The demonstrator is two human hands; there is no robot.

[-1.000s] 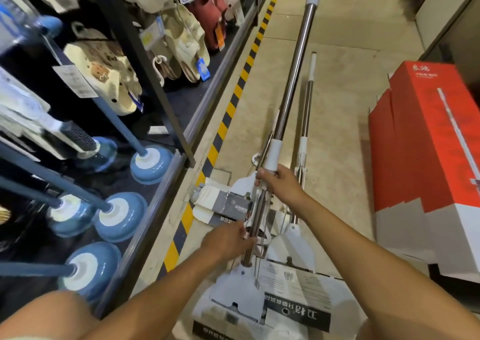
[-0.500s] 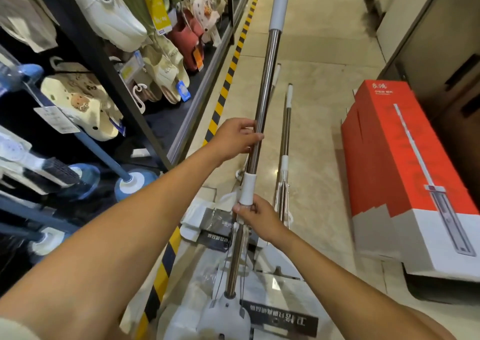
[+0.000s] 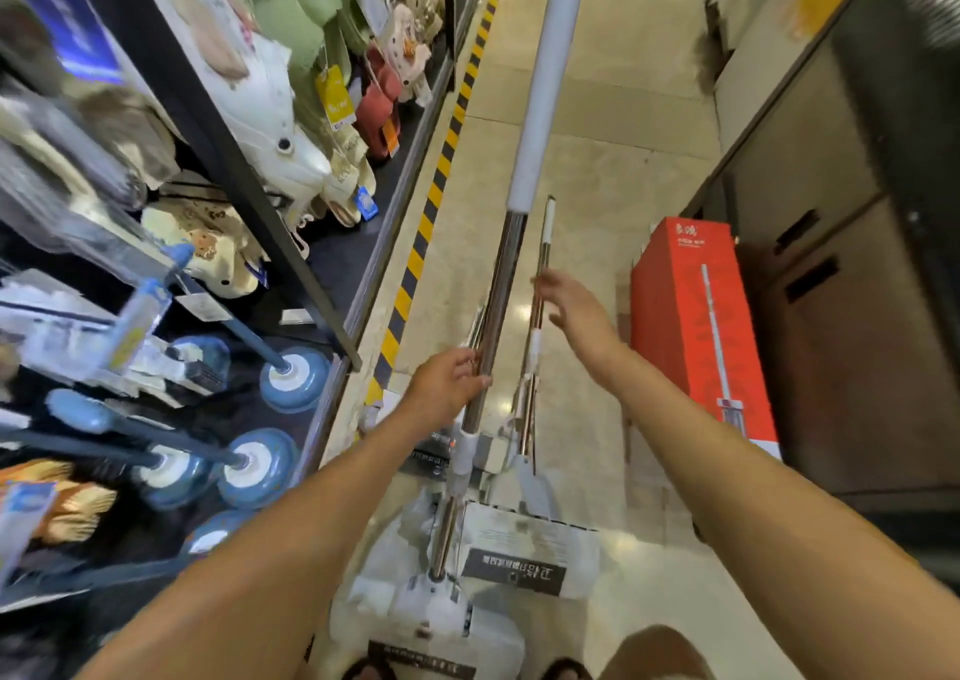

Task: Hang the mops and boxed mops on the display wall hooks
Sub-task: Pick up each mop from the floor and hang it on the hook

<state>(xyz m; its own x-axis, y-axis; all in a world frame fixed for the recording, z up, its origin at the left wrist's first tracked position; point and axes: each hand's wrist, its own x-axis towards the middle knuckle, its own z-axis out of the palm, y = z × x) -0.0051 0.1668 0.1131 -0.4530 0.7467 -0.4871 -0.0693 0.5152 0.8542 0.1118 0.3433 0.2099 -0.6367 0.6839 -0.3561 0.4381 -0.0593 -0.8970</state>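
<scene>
In the aisle, left hand point(image 3: 445, 384) grips one mop point(image 3: 540, 108) near one red box point(image 3: 685, 310).

A left hand point(image 3: 449, 386) grips a steel mop handle point(image 3: 511, 243); the right hand point(image 3: 574, 310) hovers open beside it, above mops point(image 3: 532, 362) lying on the floor point(image 3: 613, 160), near a red box point(image 3: 696, 316).

you get even overhead light, with bright glare spots on the glossy floor point(image 3: 597, 160) at center and a sheen along the steel mop handle point(image 3: 500, 290). the shelving point(image 3: 208, 123) at left smears with motion blur, dim toward lower left. wide-angle distortion bends lines near the edges.
</scene>
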